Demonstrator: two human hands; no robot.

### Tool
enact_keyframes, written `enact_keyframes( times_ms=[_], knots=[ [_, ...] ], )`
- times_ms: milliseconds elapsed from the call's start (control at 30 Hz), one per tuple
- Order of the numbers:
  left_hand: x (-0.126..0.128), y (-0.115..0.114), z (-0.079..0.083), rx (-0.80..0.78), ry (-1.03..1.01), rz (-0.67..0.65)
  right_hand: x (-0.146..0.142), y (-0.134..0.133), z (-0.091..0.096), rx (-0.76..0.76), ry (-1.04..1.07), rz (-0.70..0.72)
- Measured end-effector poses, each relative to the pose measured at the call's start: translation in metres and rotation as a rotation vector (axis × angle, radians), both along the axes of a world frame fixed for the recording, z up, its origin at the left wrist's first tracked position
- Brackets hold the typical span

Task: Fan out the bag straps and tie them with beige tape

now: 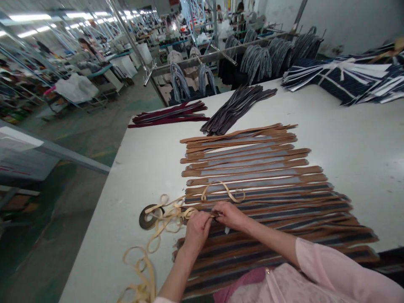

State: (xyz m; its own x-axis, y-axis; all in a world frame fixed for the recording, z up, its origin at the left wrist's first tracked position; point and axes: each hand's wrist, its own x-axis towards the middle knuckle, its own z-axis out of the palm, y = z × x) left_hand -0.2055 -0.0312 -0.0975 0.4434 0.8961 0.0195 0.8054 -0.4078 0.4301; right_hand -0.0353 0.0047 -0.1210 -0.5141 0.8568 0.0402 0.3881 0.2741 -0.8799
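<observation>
Several long brown leather straps (252, 168) lie side by side on a white table (347, 139), some with grey or dark tape down their middle. My left hand (197, 229) and my right hand (229, 214) meet over the left end of one strap, both pinching a thin beige backing strip (221, 187) that loops up over the straps. More of this curled beige strip (148, 261) trails left and down to the table's near edge. A dark tape roll (148, 216) lies flat just left of my hands.
A pile of dark grey straps (236, 107) and a pile of maroon straps (170, 114) lie further back. Navy and white cut pieces (347, 75) are stacked at the far right. Racks with hanging strap loops (259, 59) stand behind the table. The table's left edge drops to the floor.
</observation>
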Motion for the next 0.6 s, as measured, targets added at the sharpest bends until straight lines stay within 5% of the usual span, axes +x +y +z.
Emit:
enact_keyframes(
  times_ms=[100, 233, 300, 400, 600],
  knots=[
    [-0.029, -0.007, -0.007, 0.003, -0.100, 0.061, 0.006, -0.007, -0.003, 0.014, -0.092, -0.051],
    [-0.115, 0.006, -0.021, 0.220, -0.123, 0.555, 0.030, -0.024, 0.003, -0.034, -0.138, -0.046],
    [-0.159, 0.014, -0.031, 0.247, 0.016, 0.688, 0.042, -0.034, 0.003, -0.096, -0.182, -0.046],
    [-0.201, 0.018, -0.048, 0.127, 0.189, 0.619, 0.058, -0.047, 0.003, -0.128, -0.226, -0.079],
    [-0.221, 0.029, -0.066, 0.077, 0.276, 0.685, 0.117, -0.047, 0.025, 0.093, -0.499, -0.188]
  ],
)
